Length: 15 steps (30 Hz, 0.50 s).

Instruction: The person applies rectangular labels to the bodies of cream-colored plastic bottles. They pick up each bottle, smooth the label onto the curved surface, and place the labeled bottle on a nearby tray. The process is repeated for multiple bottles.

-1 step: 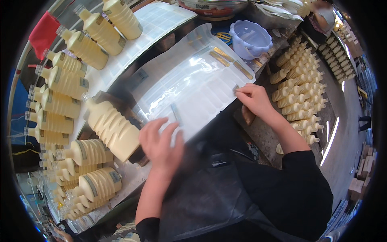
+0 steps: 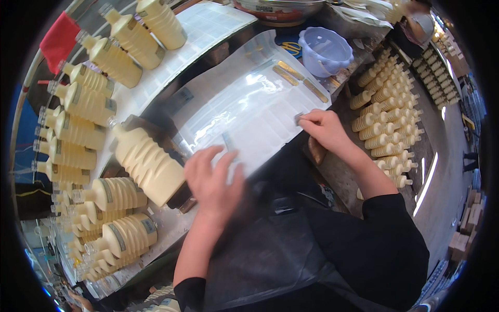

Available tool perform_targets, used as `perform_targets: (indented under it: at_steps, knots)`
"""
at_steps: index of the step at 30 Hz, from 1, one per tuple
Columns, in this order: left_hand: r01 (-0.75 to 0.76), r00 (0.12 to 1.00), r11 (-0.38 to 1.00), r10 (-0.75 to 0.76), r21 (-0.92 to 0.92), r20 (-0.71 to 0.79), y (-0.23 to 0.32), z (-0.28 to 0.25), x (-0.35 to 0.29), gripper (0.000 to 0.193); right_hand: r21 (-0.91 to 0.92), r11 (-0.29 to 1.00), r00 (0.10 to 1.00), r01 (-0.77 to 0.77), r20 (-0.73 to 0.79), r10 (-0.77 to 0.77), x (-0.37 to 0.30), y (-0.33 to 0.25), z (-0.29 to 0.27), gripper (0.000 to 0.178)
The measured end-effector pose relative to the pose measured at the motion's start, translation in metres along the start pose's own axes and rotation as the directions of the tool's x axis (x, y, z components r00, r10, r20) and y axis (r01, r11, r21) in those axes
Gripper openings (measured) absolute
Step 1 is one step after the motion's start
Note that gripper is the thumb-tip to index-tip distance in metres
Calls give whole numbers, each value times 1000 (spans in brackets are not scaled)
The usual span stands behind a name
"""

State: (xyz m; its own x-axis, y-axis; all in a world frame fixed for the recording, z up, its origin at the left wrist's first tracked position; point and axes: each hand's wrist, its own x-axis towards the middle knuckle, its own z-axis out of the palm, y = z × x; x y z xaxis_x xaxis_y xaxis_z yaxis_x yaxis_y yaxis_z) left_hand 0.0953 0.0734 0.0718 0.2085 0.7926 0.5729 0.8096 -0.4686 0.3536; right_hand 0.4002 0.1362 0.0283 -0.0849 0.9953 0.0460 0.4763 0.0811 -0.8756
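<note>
My left hand (image 2: 214, 182) is open, its fingers spread and blurred, with nothing visible in it. Beside it a cream-coloured ribbed bottle (image 2: 148, 164) with a clear neck lies tilted on a dark support. My right hand (image 2: 325, 129) is closed in a pinch at the near right edge of the sheet. Between thumb and forefinger it grips a small grey label-like piece (image 2: 298, 119). A glossy translucent sheet (image 2: 228, 93) covers the work surface between my hands. Gold strip labels (image 2: 315, 90) lie at its far right, and a narrow grey strip (image 2: 227, 141) lies near my left fingers.
Cream bottles with labels (image 2: 86, 104) stand in rows along the left table. A lilac plastic basket (image 2: 325, 52) sits at the back right, with yellow-handled scissors (image 2: 292, 49) beside it. Many bottles (image 2: 384, 114) stand on the floor at right. A person (image 2: 416, 26) is at the far right.
My right hand has shifted slightly left with the small grey piece, which shows more plainly. My left hand has moved a little to the right, away from the bottle.
</note>
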Motion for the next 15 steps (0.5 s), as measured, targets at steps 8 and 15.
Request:
perform_targets:
  at_steps: [8,15]
  knots:
    - [68,992,993,-57,101,-111,2,-8,27,30,371,928,896,-22,419,-147,1,-130,73,29]
    - [314,896,933,-352,-173,-272,-39,-47,-5,21,309,951,848,-2,505,-162,27,-160,127,38]
